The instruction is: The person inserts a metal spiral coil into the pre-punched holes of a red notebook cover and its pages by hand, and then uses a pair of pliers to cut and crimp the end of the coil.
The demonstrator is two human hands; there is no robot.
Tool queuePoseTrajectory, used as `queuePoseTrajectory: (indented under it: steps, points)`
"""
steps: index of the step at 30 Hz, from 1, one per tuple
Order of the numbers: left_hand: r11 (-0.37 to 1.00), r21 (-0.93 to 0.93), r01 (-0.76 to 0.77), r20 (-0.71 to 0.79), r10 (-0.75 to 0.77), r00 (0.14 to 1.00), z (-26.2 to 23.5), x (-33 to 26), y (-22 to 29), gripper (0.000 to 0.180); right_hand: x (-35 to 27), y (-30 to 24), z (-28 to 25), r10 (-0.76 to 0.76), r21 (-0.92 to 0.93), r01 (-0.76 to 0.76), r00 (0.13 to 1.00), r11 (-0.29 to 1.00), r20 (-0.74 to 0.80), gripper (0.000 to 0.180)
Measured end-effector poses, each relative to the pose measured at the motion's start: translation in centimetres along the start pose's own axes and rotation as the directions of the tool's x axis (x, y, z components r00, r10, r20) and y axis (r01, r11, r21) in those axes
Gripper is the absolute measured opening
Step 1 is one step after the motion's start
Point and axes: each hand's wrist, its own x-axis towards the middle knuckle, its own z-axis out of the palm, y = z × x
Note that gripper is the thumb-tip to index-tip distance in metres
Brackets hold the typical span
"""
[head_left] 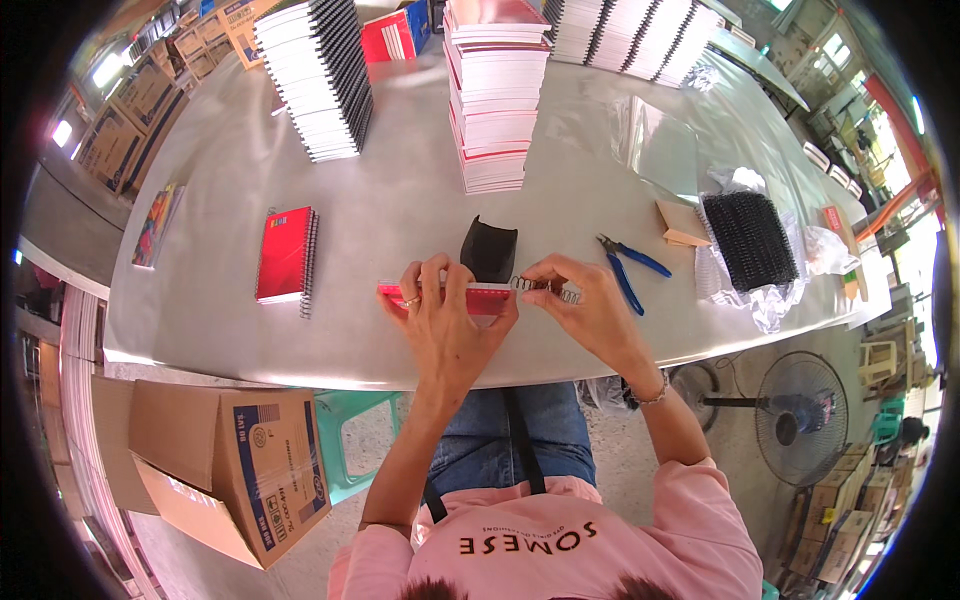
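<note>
My left hand (440, 325) is closed around a red-covered notebook (488, 300) held on edge near the table's front, its row of punched holes facing me. At the notebook's right end, my right hand (585, 305) pinches a thin spiral binding coil (570, 296). The coil's tip meets the end of the hole row; how far it is threaded I cannot tell. Just behind the notebook stands a black curved piece (492, 246). To the right of my right hand lie blue-handled cutting pliers (630, 268). A spiral-bound red notebook (286, 255) rests left of my left hand.
At the back stand a tall stack of black-coil notebooks (318, 85), a stack of red-and-white pads (493, 120) and more bound books (630, 38). Black coils (750, 238) lie on plastic at right. An open carton (225, 465), green stool (350, 440) and fan (800, 420) are below the table.
</note>
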Motion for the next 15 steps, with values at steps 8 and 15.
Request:
queuePoseTrajectory:
  steps: [8,15]
  points:
    - [1.0,0.005,-0.003,0.018,0.003,1.0,-0.1,0.1,0.0,0.047,-0.1,0.1,1.0,-0.15,0.006,0.154,0.974,0.988,-0.171,0.016]
    - [1.0,-0.001,-0.021,-0.011,0.021,1.0,-0.1,0.2,0.0,0.045,-0.4,0.4,1.4,-0.134,-0.044,0.13,0.986,0.991,-0.104,0.015]
